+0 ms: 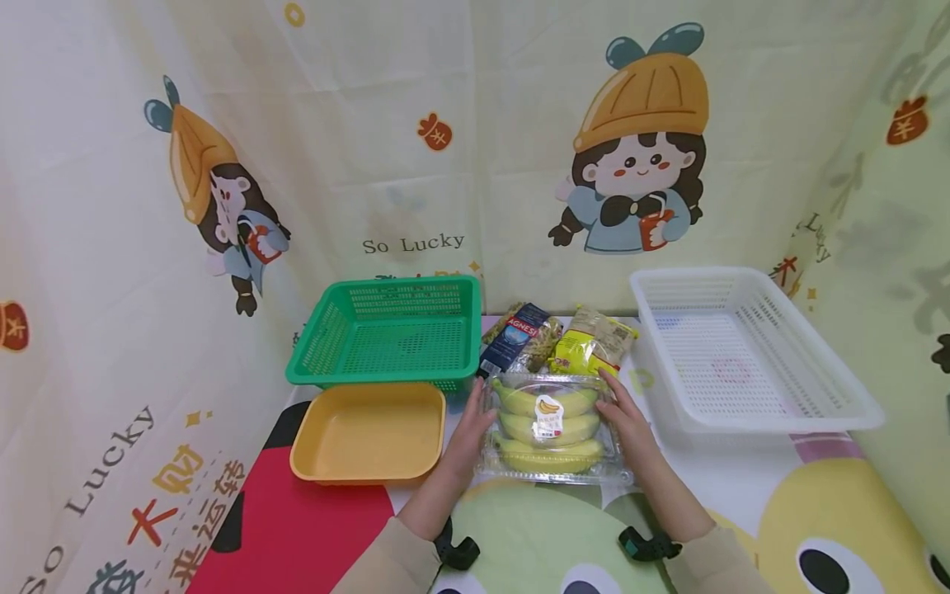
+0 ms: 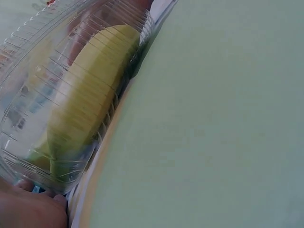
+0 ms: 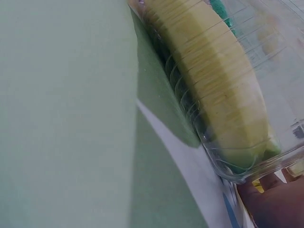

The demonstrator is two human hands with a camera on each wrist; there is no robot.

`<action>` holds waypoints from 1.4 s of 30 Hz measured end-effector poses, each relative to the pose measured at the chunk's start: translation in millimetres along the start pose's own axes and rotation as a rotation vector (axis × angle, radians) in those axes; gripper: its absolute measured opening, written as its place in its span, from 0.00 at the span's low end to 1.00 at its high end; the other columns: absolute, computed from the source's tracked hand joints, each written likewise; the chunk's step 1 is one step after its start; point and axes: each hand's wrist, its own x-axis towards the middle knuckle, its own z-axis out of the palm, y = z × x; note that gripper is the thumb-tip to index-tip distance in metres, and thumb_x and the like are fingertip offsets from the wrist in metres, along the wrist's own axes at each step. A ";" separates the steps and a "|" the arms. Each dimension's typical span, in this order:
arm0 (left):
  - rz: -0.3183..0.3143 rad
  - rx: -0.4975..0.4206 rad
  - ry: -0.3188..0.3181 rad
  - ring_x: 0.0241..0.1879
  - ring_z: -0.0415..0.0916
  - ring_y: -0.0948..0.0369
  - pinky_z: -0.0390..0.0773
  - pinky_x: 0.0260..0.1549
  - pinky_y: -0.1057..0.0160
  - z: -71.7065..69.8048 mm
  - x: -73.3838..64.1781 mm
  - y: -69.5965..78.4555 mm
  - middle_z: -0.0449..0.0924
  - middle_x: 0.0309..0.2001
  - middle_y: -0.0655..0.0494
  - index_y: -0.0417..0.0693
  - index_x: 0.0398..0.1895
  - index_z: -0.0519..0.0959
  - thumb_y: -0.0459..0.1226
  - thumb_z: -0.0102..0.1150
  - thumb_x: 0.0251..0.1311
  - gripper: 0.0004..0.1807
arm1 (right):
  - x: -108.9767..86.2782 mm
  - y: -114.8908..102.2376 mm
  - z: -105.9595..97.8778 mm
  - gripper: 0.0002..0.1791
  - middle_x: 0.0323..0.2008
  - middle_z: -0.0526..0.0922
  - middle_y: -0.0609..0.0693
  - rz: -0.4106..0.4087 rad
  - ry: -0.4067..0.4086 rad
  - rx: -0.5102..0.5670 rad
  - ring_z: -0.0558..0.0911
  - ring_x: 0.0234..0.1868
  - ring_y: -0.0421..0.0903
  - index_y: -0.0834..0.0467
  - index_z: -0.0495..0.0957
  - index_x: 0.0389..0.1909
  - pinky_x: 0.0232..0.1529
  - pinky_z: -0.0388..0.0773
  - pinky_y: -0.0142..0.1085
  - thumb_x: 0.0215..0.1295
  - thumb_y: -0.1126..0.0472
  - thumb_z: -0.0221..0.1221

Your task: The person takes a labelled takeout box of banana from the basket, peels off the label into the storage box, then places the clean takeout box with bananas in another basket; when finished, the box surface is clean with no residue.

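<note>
Clear box: near the middle of the desk, with three green-yellow bananas lying side by side inside and a white sticker on its lid; whether its base touches the cloth is hard to tell.
Left grip: the person's left hand holds the box by its left side.
Right grip: the right hand holds the opposite side, fingers at the edge.
Just beyond the box: a navy packet reading AGNESI, beside a yellow bag.
To its left: a yellow tray, with a green basket behind it.
To its right: a white basket, set farther back.
</note>
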 end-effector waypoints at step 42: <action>0.007 0.001 0.090 0.80 0.34 0.52 0.38 0.76 0.42 1.8 -1.5 -1.6 0.39 0.81 0.58 0.61 0.80 0.42 0.45 0.44 0.74 0.36 | -6.2 -79.8 33.1 0.15 0.32 0.76 0.53 -0.002 -0.420 -0.489 0.76 0.29 0.45 0.61 0.76 0.44 0.27 0.82 0.40 0.60 0.59 0.68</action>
